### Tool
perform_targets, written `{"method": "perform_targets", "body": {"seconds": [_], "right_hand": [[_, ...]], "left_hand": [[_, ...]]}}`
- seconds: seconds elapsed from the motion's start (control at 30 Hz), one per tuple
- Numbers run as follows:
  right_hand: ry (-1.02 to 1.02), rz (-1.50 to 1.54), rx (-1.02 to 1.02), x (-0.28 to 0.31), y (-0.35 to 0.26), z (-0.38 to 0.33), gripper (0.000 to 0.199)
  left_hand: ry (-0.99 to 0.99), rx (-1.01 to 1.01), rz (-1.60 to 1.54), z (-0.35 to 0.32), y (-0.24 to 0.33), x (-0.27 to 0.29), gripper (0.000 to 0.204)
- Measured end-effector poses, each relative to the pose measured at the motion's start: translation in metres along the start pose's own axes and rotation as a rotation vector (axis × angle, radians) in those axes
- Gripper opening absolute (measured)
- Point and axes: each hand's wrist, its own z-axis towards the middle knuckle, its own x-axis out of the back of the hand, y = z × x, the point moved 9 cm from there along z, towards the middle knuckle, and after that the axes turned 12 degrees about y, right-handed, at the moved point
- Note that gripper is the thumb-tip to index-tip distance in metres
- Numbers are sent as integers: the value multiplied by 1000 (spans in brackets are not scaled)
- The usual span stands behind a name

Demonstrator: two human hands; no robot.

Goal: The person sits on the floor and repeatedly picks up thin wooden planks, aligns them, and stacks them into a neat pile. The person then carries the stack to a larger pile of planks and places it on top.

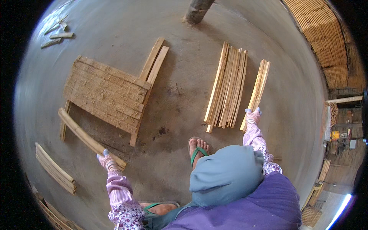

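Note:
At the left, my left hand (109, 163), in a pink striped covering with pale fingertips, is closed on the near end of a long light bamboo-like pole (82, 134). This pole lies slanting beside the low platform of dusty boards (109, 92). My right hand (253, 116), covered the same way, is closed around a small bunch of pale wooden strips (260, 82) near their lower end. Just left of that bunch lies a larger row of similar strips (228, 86) on the floor. The undersides of both hands are hidden.
More split pieces (55, 168) lie at the lower left, and short offcuts (61, 34) at the upper left. A post (198, 10) stands at the top. Woven mats (322, 34) line the right side. My sandalled foot (197, 149) is on the grey floor (168, 111).

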Motion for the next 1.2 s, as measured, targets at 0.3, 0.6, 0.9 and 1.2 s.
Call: {"method": "perform_targets", "body": {"seconds": [0.3,0.6,0.9,1.2], "right_hand": [[-399,94,122,-72,-18,-28,90],[-117,45,374,-27,-177,6,86],[-615,-104,1547,21,-516,-340,75],[-675,-1,1239,-61,-558,-376,57]], "left_hand": [[32,-27,207,58,-8,27,69],[85,-6,234,34,23,57,80],[-17,98,52,7,52,58,108],[322,-328,170,-24,95,94,88]]}}
